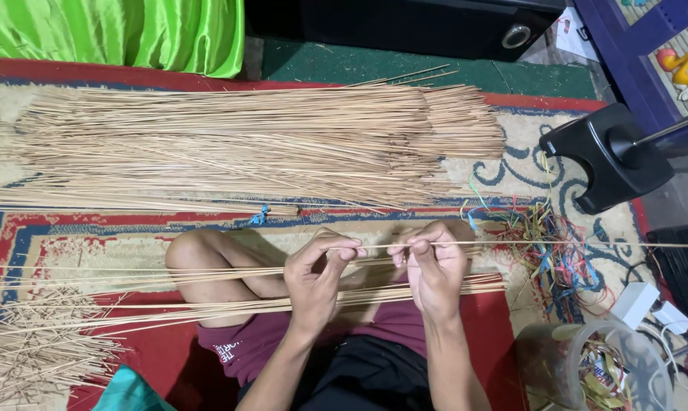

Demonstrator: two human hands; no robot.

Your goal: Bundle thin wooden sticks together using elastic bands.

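My left hand [319, 268] and my right hand [433, 262] both pinch one long thin pale stick [557, 244] that runs level in front of me and reaches far to the right. The hands sit close together above my crossed legs. Under them a bundle of similar sticks [207, 308] lies across my lap and the red carpet. A large heap of the same sticks [245, 144] is spread on the carpet beyond my knee.
Short stick offcuts [32, 358] pile at lower left. Coloured ribbon strips [549, 243] lie tangled at right by a black stand base [606, 156]. A clear plastic jar [595, 365] holds more strips. Green cloth [123, 30] and a black speaker [405, 23] lie beyond.
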